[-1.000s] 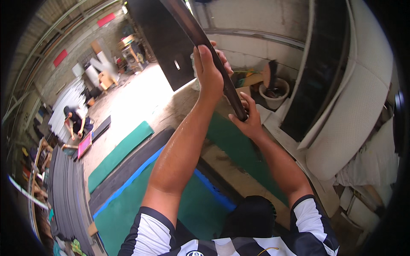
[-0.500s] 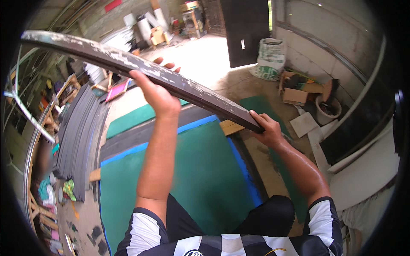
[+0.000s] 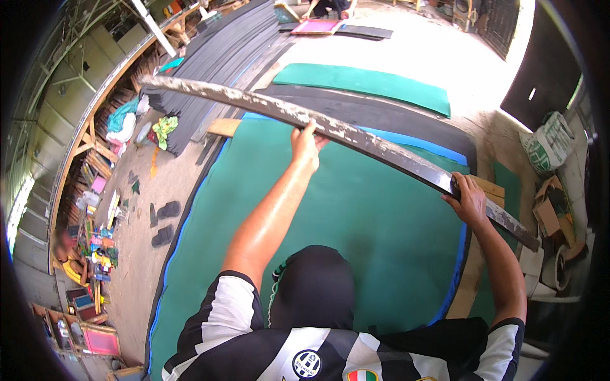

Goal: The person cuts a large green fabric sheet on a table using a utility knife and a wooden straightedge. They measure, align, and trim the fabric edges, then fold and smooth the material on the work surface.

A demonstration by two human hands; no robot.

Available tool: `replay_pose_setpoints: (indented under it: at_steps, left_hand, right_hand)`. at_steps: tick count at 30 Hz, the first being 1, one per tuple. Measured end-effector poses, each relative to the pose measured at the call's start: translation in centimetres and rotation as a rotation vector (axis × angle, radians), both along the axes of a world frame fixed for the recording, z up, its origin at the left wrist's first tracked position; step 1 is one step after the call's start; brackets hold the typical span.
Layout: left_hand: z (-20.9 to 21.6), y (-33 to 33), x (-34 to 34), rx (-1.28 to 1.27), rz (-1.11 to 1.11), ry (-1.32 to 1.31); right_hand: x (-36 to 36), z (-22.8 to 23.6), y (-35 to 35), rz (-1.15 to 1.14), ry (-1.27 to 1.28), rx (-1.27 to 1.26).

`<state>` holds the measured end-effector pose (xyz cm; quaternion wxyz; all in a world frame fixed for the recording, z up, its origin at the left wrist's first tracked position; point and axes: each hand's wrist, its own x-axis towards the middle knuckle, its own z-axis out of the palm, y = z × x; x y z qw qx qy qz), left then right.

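Both my hands hold a long dark bar (image 3: pixel 394 155) with pale, worn patches along its face. It slants across the view from the upper left down to the right, above a large green sheet (image 3: pixel 387 216). My left hand (image 3: pixel 306 150) grips the bar's lower side near its middle. Nearer the right end, my right hand (image 3: pixel 469 200) is wrapped round it. Beneath the green sheet a blue layer (image 3: pixel 452 293) shows along the edges, with black sheeting (image 3: pixel 375 113) beyond it. My knee is on or just over the green sheet.
A narrow green strip (image 3: pixel 368 86) lies at the far side. Stacked dark sheets (image 3: pixel 229 54) stand to the left, with black sandals (image 3: pixel 166 211) on the floor. At the right are a white sack (image 3: pixel 548 145) and cardboard box (image 3: pixel 548 213). Two other people show at the top and left edge.
The bar has come down over the green sheet and shifted right in view. My right hand now holds it farther in from its end. The view has turned left.
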<state>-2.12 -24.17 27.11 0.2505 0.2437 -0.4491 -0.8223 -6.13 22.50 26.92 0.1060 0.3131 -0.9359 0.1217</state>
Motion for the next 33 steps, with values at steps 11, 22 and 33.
replay_pose_setpoints:
  at_steps: [11, 22, 33]
  left_hand:
    - [-22.5, -9.0, 4.9, 0.342, -0.086, -0.313]
    - [-30.5, -13.4, 7.1, 0.289, -0.285, -0.599]
    - [-22.1, -18.9, 0.5, -0.969, -0.839, -0.951]
  right_hand:
    - [-1.8, -10.6, -11.2, -0.047, -0.213, 0.244]
    - [-1.5, -19.9, -16.6, -0.120, -0.348, 0.505]
    - [-11.3, -11.0, -25.0, 0.059, -0.447, 0.933]
